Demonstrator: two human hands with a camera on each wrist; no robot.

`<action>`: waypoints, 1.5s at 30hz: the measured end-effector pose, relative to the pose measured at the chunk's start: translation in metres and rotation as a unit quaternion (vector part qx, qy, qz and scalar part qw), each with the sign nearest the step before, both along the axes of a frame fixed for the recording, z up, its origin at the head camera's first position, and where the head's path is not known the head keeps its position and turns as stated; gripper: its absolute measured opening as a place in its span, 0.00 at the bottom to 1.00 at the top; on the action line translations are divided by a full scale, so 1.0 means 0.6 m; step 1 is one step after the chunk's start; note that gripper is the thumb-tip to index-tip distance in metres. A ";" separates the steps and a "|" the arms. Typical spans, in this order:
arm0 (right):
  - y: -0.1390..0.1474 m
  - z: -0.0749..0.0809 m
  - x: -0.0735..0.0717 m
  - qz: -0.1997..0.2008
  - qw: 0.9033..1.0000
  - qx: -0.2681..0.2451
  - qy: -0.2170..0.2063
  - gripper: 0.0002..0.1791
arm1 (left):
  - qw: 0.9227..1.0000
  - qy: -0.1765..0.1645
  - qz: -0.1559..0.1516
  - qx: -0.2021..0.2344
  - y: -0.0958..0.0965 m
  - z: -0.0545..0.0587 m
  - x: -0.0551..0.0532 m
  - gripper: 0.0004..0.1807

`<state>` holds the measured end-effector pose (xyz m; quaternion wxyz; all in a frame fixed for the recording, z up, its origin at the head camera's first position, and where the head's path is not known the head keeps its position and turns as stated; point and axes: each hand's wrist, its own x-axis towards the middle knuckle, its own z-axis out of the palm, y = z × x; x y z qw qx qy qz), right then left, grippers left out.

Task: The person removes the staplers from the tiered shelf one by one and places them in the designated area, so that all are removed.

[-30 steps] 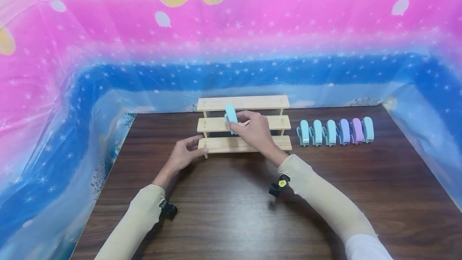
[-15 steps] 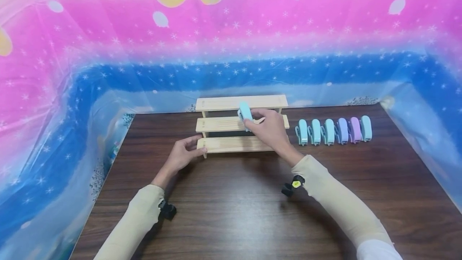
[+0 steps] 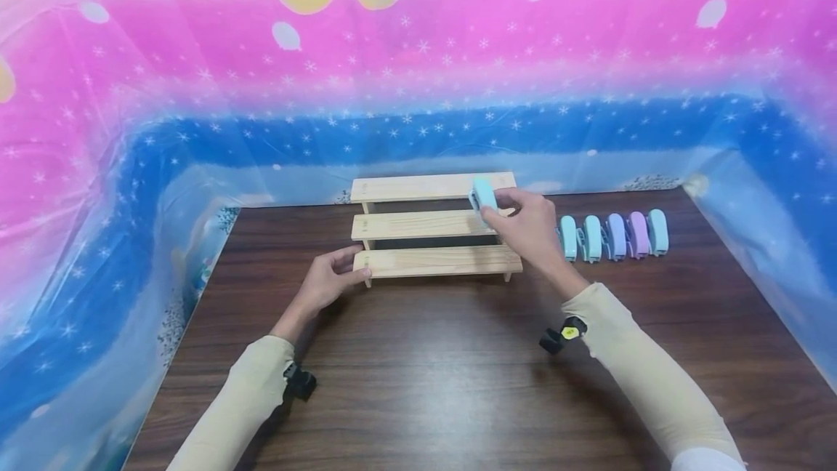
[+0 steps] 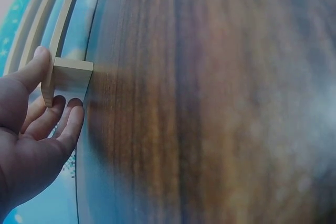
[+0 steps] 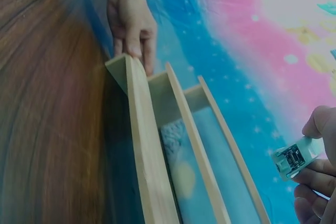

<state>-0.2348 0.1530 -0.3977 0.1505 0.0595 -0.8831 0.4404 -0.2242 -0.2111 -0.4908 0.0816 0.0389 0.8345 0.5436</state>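
A three-tier wooden step rack (image 3: 434, 262) stands at the back of the table. My left hand (image 3: 327, 282) grips the left end of its lowest board, thumb on top; in the left wrist view that hand (image 4: 39, 116) has its fingers curled below the board. In my right hand (image 3: 528, 231), a light-teal mini stapler (image 3: 484, 198) is pinched between thumb and fingers. It is raised in front of the rack's right end. The right wrist view shows the stapler's (image 5: 295, 157) end with dark metal parts, apart from the boards.
A row of mini staplers stands right of the rack: teal ones (image 3: 591, 238), a blue one (image 3: 615, 237), a purple one (image 3: 637, 235) and a teal one at the end (image 3: 657, 232). My right hand hides the row's left end. A patterned cloth (image 3: 418, 93) hangs behind the table (image 3: 418, 369).
My right hand has moved right and slightly up along the rack, carrying the teal mini stapler. My left hand keeps its hold on the rack's lowest board.
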 end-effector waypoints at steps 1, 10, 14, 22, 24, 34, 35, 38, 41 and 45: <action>0.007 0.001 -0.001 -0.005 1.000 0.003 0.003 0.21 | 1.000 0.000 0.001 0.000 0.000 0.000 0.000 0.37; 0.065 0.008 -0.003 -0.040 0.999 0.013 0.023 0.22 | 1.000 -0.001 0.005 -0.008 0.002 0.002 0.000 0.37; 0.086 0.010 0.000 -0.051 0.998 0.013 0.020 0.22 | 1.000 -0.001 0.005 -0.010 0.002 0.000 -0.001 0.37; 0.126 0.019 0.007 -0.072 0.997 0.024 0.012 0.26 | 1.000 -0.003 0.003 -0.009 0.003 0.001 0.000 0.37; 0.136 0.023 0.010 -0.082 0.996 0.028 0.012 0.27 | 1.000 -0.002 0.002 -0.010 0.003 0.001 0.000 0.37; 0.196 0.022 0.016 -0.126 0.991 0.043 0.027 0.27 | 1.000 -0.001 0.002 -0.007 0.002 0.001 -0.001 0.38; 0.203 0.023 0.016 -0.130 0.990 0.043 0.026 0.27 | 1.000 -0.001 0.002 -0.006 0.002 0.000 -0.002 0.38; 0.224 0.026 0.017 -0.141 0.989 0.044 0.016 0.28 | 1.000 -0.003 0.002 -0.005 0.001 0.000 -0.002 0.38; 0.250 0.029 0.015 -0.149 0.988 0.047 -0.003 0.30 | 1.000 -0.003 0.001 -0.007 0.000 0.000 -0.001 0.38; 0.286 0.030 0.012 -0.155 0.986 0.052 -0.036 0.34 | 1.000 -0.004 0.001 -0.009 0.001 0.003 0.000 0.38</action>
